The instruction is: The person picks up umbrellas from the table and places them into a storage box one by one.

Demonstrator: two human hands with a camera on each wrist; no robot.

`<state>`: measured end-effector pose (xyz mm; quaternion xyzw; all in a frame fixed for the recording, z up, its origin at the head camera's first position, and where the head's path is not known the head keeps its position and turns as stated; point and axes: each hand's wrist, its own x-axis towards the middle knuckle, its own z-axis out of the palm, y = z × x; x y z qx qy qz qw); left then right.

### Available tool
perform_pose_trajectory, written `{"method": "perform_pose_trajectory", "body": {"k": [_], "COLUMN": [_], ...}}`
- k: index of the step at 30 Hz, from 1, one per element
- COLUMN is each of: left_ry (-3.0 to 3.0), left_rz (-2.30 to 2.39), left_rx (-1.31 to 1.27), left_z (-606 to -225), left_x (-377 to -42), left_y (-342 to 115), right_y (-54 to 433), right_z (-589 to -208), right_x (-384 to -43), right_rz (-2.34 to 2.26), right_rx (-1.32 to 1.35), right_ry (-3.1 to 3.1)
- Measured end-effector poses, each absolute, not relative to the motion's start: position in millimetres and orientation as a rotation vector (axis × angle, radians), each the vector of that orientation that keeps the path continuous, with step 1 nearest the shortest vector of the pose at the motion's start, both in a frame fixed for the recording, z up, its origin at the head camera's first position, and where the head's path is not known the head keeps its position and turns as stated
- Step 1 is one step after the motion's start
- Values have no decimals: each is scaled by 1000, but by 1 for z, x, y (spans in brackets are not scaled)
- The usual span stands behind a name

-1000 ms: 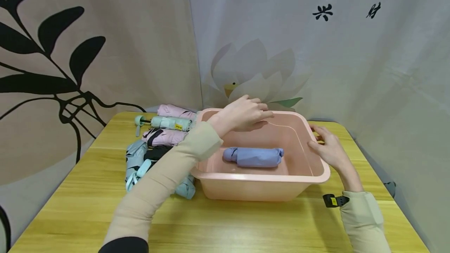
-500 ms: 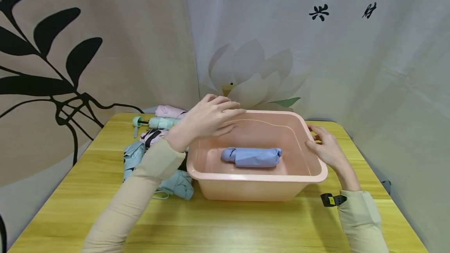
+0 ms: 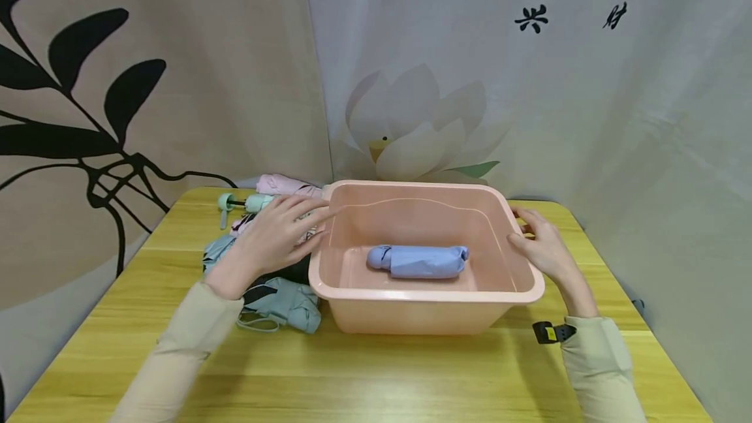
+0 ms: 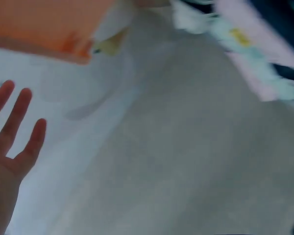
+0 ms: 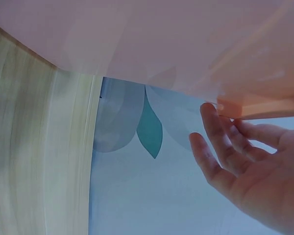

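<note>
While keeping the right hand (image 3: 546,250) at the right rim of the pink basin (image 3: 435,296), has just drawn the left hand (image 3: 267,237) back from over the basin, across to its left side, above the grey-blue umbrella (image 3: 296,305), the mint-green umbrella (image 3: 257,203) and others on the desk (image 3: 399,377). Shows straight, spread fingers on the left, with nothing visibly held; cannot tell about contact with the pile beneath. Grips the rim lightly on the right, with thumb over the edge and fingers curved outside. Leaves the periwinkle umbrella (image 3: 425,262) lying inside the basin, touched by neither of the hands and in the same spot as a second ago. Seems to mean, for the work, one umbrella settled inside, several left outside, and a left hand free near the pile.
</note>
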<state>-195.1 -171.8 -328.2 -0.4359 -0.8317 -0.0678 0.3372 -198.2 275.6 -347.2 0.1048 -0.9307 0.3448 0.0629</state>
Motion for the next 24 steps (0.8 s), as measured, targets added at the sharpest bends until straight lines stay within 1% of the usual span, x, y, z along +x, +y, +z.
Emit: {"method": "perform_pose_trajectory", "body": {"k": [8,13,24], "left_ry": [-2168,-2252,-2372], "left_rz": [-170,-100,149], "left_rx": [-1077,-1105,-1214], "left_z": [-374,-399,-432], "left_x": [-182,-172,-157], "left_y": [-208,-223,-237], "right_y": [276,276,275], "right_z": [-347,-347,-345], "right_x": [-198,-198,-197], "right_rz": [1040,1050,1037], "right_rx": [322,324,308], "right_ry": [-2810,-2806,-2817]}}
